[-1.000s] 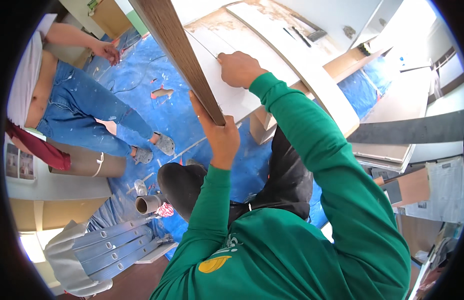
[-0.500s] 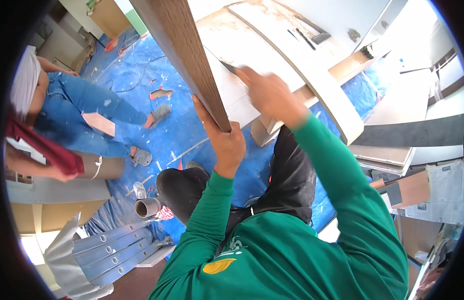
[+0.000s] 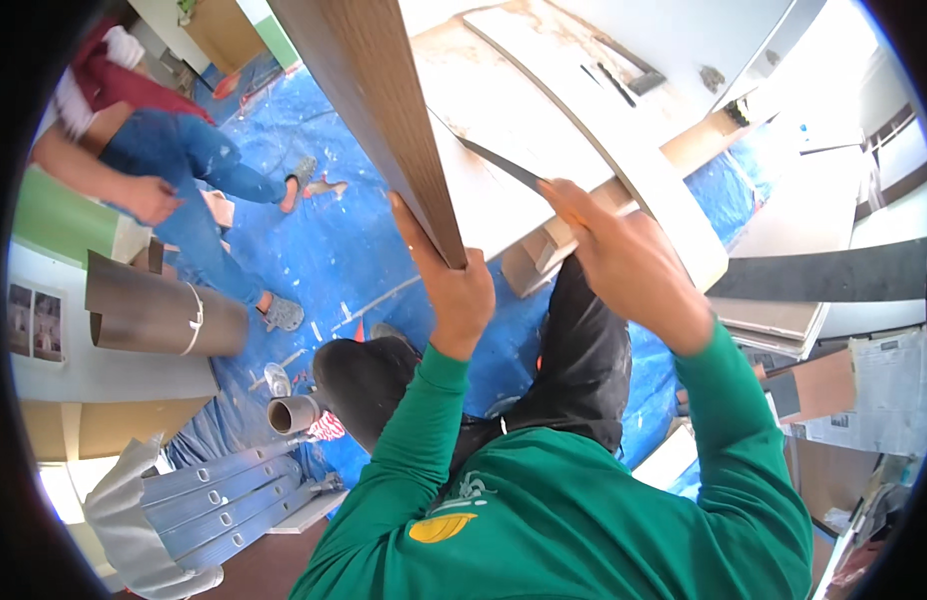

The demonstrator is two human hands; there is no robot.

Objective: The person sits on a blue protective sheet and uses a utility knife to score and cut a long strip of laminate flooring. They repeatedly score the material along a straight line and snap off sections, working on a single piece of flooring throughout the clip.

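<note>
A long brown wood-grain board [image 3: 384,110] slants up from my left hand [image 3: 454,295] past the top of the view. My left fingers close around its near lower end, with the index finger stretched along its side. My right hand [image 3: 624,250] is closed around a dark, narrow, tapering metal file [image 3: 499,162]. The blade points up and left toward the board's right edge; I cannot tell whether its tip touches. The handle is mostly hidden in my fingers.
A white work surface [image 3: 494,200] with a long pale curved-edged panel [image 3: 624,160] lies beyond my hands. Blue sheeting [image 3: 364,240] covers the floor. At left, a person in jeans [image 3: 194,150] stands near a rolled brown sheet [image 3: 164,310] and a folded ladder [image 3: 224,500].
My right hand has drawn back down and right with the file, showing more of its blade. My left hand and the board barely shift. The person at left has straightened up, moving farther away.
</note>
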